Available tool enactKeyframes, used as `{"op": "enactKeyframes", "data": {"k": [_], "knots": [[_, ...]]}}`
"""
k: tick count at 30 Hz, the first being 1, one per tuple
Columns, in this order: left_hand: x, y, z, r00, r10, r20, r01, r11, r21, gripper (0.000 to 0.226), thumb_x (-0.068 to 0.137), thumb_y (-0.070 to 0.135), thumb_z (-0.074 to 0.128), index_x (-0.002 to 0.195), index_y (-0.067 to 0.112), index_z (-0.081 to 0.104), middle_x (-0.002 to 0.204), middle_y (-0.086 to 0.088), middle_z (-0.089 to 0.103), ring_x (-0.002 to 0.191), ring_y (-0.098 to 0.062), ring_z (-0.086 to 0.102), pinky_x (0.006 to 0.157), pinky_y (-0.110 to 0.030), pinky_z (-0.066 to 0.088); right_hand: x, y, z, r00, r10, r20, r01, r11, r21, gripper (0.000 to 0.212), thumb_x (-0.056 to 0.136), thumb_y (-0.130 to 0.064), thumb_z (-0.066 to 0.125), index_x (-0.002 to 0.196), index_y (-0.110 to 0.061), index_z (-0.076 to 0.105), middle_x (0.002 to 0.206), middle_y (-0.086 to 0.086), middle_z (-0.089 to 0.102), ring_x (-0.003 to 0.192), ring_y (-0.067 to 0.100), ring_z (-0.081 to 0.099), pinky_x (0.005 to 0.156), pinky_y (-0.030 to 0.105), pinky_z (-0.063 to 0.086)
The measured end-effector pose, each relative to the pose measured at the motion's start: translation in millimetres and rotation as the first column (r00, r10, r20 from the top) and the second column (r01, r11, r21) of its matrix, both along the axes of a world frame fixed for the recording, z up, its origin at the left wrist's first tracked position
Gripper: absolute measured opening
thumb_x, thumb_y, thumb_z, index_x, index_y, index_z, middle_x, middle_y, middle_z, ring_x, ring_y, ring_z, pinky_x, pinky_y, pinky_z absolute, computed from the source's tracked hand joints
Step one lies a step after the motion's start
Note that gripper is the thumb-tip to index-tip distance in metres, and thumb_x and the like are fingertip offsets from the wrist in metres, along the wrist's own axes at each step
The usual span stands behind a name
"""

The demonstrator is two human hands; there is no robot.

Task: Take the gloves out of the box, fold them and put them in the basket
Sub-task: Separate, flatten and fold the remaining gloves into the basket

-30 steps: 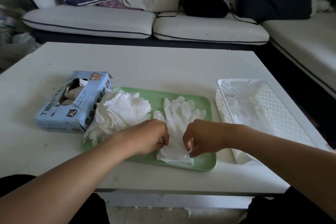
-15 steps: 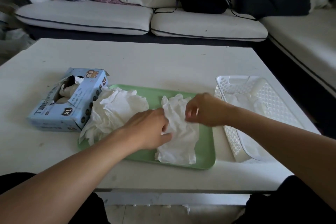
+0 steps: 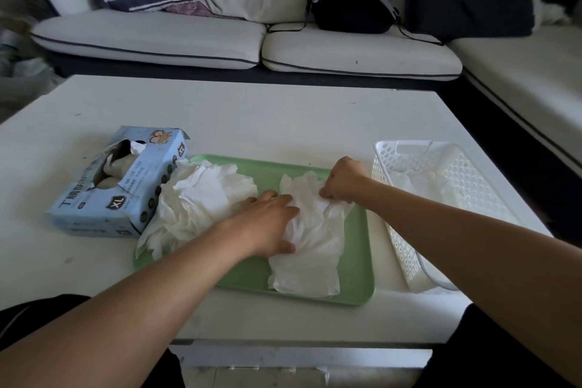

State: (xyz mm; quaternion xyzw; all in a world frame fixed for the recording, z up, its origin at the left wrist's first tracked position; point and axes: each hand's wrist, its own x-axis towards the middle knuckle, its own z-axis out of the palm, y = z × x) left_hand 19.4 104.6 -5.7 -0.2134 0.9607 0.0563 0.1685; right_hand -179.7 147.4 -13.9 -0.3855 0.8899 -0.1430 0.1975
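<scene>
Right hand (image 3: pixel 343 181) has carried the thin white glove (image 3: pixel 310 230) edge further right — pinching it; left hand (image 3: pixel 267 224) presses flat, frame centre.

Right hand (image 3: pixel 343 181) fingertips tucked under glove (image 3: pixel 310 230); basket (image 3: pixel 406 249) contents indistinct; box (image 3: pixel 119 186) print unreadable.

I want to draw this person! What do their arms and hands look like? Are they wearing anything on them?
Both arms are bare all the way up, with no sleeves showing. The left hand and the right hand wear no gloves, rings, watch or bracelet that I can see. Near the bottom corners of the picture there is dark, black clothing, probably on the person's lap.
</scene>
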Motion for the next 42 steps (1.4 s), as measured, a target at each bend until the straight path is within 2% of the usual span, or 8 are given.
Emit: {"op": "enactKeyframes", "data": {"k": [7,13,16,26,29,34,38,42], "knots": [[-2.2,-4.4,-6.2,1.000,0.003,0.019,-0.004,0.999,0.046,0.081,0.095,0.051,0.062,0.160,0.025,0.023,0.168,0.003,0.015,0.154,-0.022,0.014,0.121,-0.047,0.024,-14.9,4.3,5.5,0.997,-0.071,-0.007,0.071,0.995,-0.068,0.011,0.071,-0.003,0.073,0.080,0.003,0.072,0.065,0.015,0.070,0.042,0.021,0.059,0.052,0.036,0.060],[-5.2,-7.1,-8.4,1.000,0.013,0.023,-0.015,0.996,0.092,0.086,0.094,0.048,0.064,0.162,0.026,0.016,0.168,0.004,0.015,0.154,-0.021,0.012,0.122,-0.049,0.023,1.1,-9.3,8.1,0.997,0.008,0.079,0.009,0.979,-0.204,0.023,0.079,-0.030,0.082,0.082,-0.010,0.069,0.076,-0.001,0.065,0.062,0.009,0.059,0.049,0.019,0.043],[-5.5,-7.6,-10.0,1.000,0.011,0.008,-0.012,0.994,0.104,0.086,0.093,0.047,0.066,0.160,0.025,0.018,0.166,0.003,0.020,0.153,-0.022,0.015,0.120,-0.050,0.027,11.4,-17.7,-2.3,0.992,-0.021,0.127,0.038,0.990,-0.138,0.045,0.073,-0.044,0.085,0.089,-0.005,0.069,0.081,0.005,0.069,0.069,0.016,0.065,0.054,0.025,0.051],[-7.1,-7.8,-7.5,0.999,0.051,0.008,-0.052,0.992,0.117,0.096,0.092,0.045,0.070,0.161,0.013,0.011,0.167,-0.003,0.019,0.155,-0.022,0.014,0.121,-0.048,0.026,1.2,-14.7,-1.1,0.991,-0.081,0.110,0.098,0.982,-0.163,0.008,0.075,-0.007,0.077,0.081,-0.002,0.076,0.076,0.008,0.072,0.063,0.016,0.063,0.060,0.027,0.058],[-8.5,-9.2,-8.8,0.999,0.029,0.027,-0.032,0.994,0.101,0.091,0.093,0.045,0.068,0.160,0.013,0.017,0.167,-0.002,0.019,0.154,-0.022,0.015,0.120,-0.048,0.027,0.1,-6.2,0.5,0.996,-0.061,0.067,0.068,0.992,-0.108,0.016,0.079,-0.013,0.079,0.085,0.001,0.074,0.075,0.012,0.070,0.050,0.017,0.057,0.049,0.024,0.052],[-7.4,-9.8,-4.9,1.000,0.018,0.022,-0.020,0.995,0.097,0.092,0.093,0.049,0.067,0.159,0.012,0.015,0.167,-0.005,0.015,0.154,-0.023,0.012,0.121,-0.045,0.026,-14.2,6.1,39.5,0.999,0.033,-0.001,-0.033,0.998,-0.049,0.017,0.087,-0.014,0.074,0.092,0.002,0.071,0.077,0.017,0.075,0.048,0.016,0.064,0.071,0.035,0.062],[-5.3,0.2,2.4,0.997,-0.025,-0.072,0.031,0.996,0.082,0.090,0.083,0.059,0.073,0.152,0.019,0.031,0.151,-0.001,0.035,0.138,-0.023,0.035,0.109,-0.042,0.041,-12.1,25.4,45.2,0.970,0.231,-0.073,-0.196,0.927,0.319,0.030,0.086,-0.025,0.077,0.063,-0.007,0.069,0.041,-0.006,0.059,0.038,0.002,0.055,0.058,0.016,0.048],[-7.5,26.0,2.6,0.995,-0.100,-0.023,0.102,0.990,0.099,0.079,0.079,0.060,0.077,0.143,0.027,0.044,0.131,0.004,0.048,0.116,-0.022,0.057,0.090,-0.037,0.048,-6.3,27.0,18.8,0.935,0.266,-0.234,-0.197,0.939,0.281,0.043,0.089,-0.021,0.068,0.050,-0.015,0.052,0.030,-0.007,0.049,0.039,0.006,0.054,0.049,0.021,0.041]]}}
